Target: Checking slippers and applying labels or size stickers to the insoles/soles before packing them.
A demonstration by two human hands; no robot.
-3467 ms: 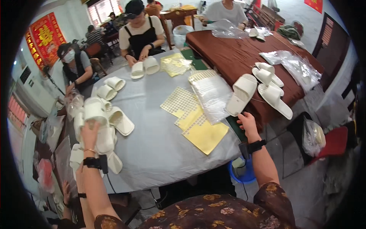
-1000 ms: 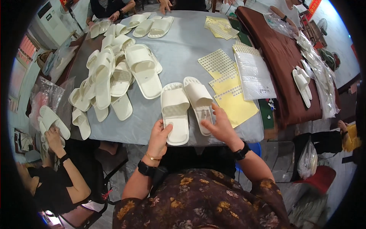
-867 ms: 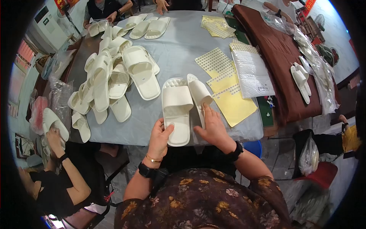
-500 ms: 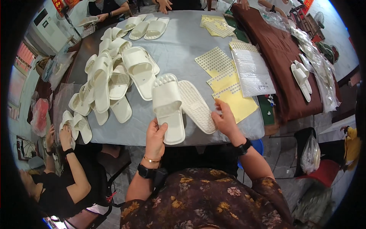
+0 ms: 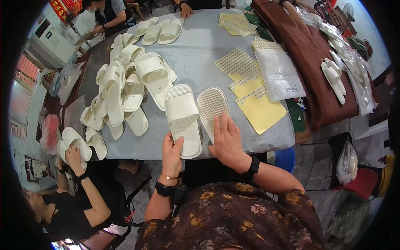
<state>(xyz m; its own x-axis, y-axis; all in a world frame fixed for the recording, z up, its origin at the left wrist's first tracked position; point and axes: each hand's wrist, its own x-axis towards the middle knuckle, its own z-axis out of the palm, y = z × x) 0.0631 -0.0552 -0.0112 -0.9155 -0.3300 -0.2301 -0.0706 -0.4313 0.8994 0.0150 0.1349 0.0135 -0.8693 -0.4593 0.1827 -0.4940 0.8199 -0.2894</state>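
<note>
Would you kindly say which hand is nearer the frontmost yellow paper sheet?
Right. The right hand is just lower-left of the sheet, on an upturned white slipper; the left hand, gripping another white slipper, is farther left.

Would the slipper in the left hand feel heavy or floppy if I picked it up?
Probably light: the left hand holds the slipper near just one end. It's likely springy rather than floppy, since its sole shows no sag. Its flat shape suggests it won't roll.
</note>
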